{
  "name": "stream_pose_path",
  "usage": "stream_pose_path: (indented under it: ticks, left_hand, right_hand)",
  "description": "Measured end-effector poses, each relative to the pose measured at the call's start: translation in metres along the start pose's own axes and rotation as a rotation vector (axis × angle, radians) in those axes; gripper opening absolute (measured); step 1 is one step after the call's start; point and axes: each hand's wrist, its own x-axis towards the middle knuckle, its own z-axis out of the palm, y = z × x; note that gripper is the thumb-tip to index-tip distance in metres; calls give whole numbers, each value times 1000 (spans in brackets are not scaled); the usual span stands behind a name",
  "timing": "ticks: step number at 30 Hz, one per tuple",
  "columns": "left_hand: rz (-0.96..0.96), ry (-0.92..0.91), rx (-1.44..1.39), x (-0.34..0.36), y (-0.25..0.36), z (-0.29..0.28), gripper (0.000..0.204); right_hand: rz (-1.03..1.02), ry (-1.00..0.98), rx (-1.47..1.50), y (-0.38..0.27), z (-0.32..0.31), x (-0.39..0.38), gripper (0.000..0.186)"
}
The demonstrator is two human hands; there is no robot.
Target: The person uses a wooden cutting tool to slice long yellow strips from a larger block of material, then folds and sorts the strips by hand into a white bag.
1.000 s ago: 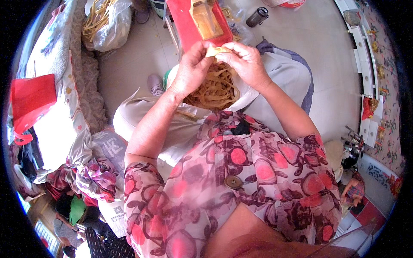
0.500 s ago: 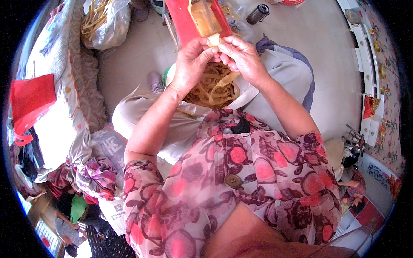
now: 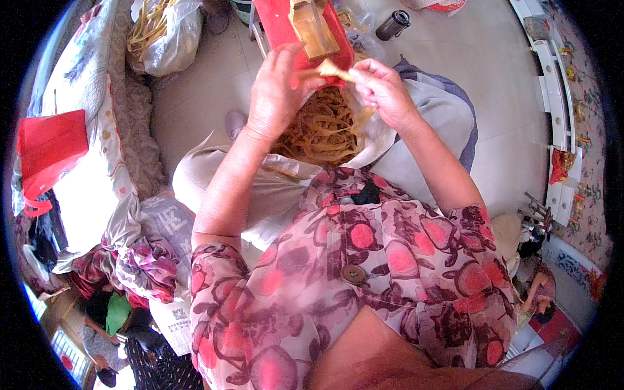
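Recorded largest first. Noted a pale tiled floor (image 3: 195,104) below and around the left hand (image 3: 276,88) and right hand (image 3: 383,91). Found a red counter (image 3: 273,16) just beyond both, running away from the fingertips. Observed a clear plastic bag (image 3: 179,42) of tan strips well out to the left of the left hand and beyond it. Saw a pile of tan strips (image 3: 322,133) in the lap, between the hands and on the near side.

Logged left hand as spread, fingers apart from thumb, somewhat blurred; cannot tell of any contact with the strip there. Logged right hand as pinched, thumb and fingertips together on the strip.

Noted a wooden block (image 3: 315,36) on the counter, beyond the gap between the hands, and a dark bottle (image 3: 392,25) on the floor, well beyond the right hand. Located the yellow strip (image 3: 330,67) last: gripped at right, with a flared end toward the left hand and a blurred tail, apparently the same piece, hanging below the right.

Judged step: folding or twisting one strip, seemingly mid-way. Judged next move to call for a light left-hand pinch on the flared end, against a firm right-hand hold.
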Motion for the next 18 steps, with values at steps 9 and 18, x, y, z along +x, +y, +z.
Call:
stream_pose_path:
  ticks: [9,18]
  left_hand:
    - [217,-299,147,-8,-9,11,28]
    - [74,-172,129,7,-35,9,20]
  right_hand:
    - [-51,-169,-440,9,19,-11,16]
    - [-263,-114,-663,-24,43,-23,18]
